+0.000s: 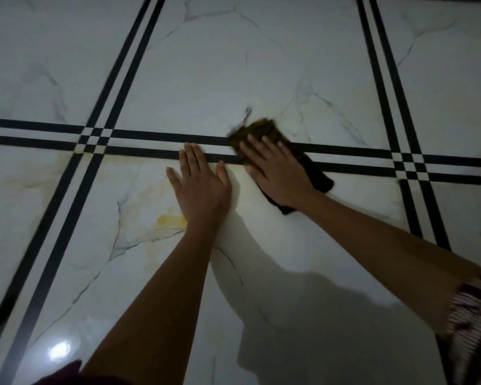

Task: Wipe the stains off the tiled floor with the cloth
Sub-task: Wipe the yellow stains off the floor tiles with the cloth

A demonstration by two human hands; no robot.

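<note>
The right hand (pixel 275 170) is pressing flat, fingers straight, on the dark cloth (pixel 314 172) lying across the black stripes (pixel 358 152); the left hand (pixel 203 187) is resting open-palmed on the tiled floor (pixel 233 65) — a yellow stain (pixel 172 219) is sitting at its seven o'clock.

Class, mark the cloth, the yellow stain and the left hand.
cloth (pixel 261 129): head view, its brown far end.
yellow stain (pixel 171 220): head view, middle of the blot.
left hand (pixel 202 187): head view, back of the hand.
</note>
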